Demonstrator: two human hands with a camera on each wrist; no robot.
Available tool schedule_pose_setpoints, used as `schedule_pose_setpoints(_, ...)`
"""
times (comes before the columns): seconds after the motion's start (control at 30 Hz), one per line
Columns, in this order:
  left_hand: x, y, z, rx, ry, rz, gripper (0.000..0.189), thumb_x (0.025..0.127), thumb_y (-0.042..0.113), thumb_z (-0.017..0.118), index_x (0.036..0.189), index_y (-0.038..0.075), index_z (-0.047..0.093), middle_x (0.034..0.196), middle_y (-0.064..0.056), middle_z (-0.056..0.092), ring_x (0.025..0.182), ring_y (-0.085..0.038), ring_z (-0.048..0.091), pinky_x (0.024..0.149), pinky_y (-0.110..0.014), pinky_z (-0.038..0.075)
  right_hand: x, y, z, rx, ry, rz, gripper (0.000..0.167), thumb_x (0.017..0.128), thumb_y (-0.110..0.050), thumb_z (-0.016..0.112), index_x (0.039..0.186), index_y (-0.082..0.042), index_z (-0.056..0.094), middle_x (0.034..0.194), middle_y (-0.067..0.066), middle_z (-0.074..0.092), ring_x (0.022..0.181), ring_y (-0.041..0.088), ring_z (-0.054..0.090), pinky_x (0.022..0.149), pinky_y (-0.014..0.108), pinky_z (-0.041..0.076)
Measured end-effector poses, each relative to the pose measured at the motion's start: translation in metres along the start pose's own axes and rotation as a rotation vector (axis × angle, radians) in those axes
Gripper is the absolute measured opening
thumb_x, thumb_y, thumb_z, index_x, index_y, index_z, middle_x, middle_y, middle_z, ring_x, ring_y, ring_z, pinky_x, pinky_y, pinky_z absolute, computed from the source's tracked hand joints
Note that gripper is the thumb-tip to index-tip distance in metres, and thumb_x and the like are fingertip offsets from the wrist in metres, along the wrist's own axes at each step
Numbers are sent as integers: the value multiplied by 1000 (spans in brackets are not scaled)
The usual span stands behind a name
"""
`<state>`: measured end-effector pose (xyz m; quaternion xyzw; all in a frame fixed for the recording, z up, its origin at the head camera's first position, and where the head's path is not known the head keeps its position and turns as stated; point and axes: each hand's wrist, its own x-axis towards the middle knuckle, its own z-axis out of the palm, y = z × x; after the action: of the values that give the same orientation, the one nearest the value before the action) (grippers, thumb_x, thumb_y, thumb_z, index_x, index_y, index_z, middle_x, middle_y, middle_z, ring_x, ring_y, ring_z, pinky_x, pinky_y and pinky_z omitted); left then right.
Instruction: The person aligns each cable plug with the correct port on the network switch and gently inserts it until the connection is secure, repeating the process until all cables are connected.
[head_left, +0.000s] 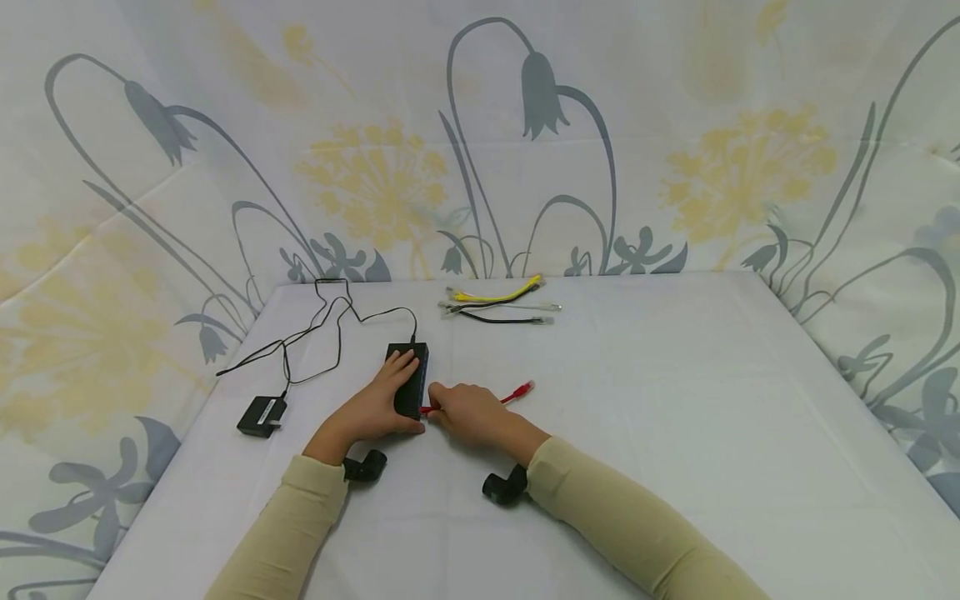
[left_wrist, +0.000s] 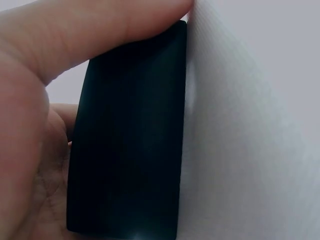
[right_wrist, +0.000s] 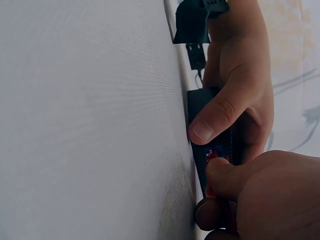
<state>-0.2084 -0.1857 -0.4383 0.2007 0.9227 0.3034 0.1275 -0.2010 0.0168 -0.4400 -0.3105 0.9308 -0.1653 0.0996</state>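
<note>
A black network switch (head_left: pixel 409 400) lies on the white table, a row of blue ports along its right side. My left hand (head_left: pixel 375 407) holds it, fingers spread over the top and thumb round the near end. In the left wrist view, the thumb bends over the end of the switch (left_wrist: pixel 130 140). My right hand (head_left: pixel 476 414) pinches one end of a short red Ethernet cable (head_left: pixel 520 392) at the port side; its other plug sticks out to the right. In the right wrist view, the red plug (right_wrist: pixel 212 153) is at a port, partly hidden by my fingers.
A thin black power cord (head_left: pixel 339 350) runs from the far end of the switch in loops to a black power adapter (head_left: pixel 262 416) on the left. Several short cables, yellow, black and white, lie near the back edge, including a yellow cable (head_left: pixel 495 296). Patterned cloth (head_left: pixel 637 167) hangs behind.
</note>
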Motion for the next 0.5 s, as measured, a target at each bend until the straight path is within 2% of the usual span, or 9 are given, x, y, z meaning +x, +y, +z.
schedule_pose_setpoints(0.5,-1,1,1,-3,1,-13,109,72,33,84,156,11,19,165,-5,5,152,-31,-6,116,-61,17,-1,0,1,28,14,18,14,98,-34,57,97,-20,54,76,-6,60,66,10,54,55,27,42)
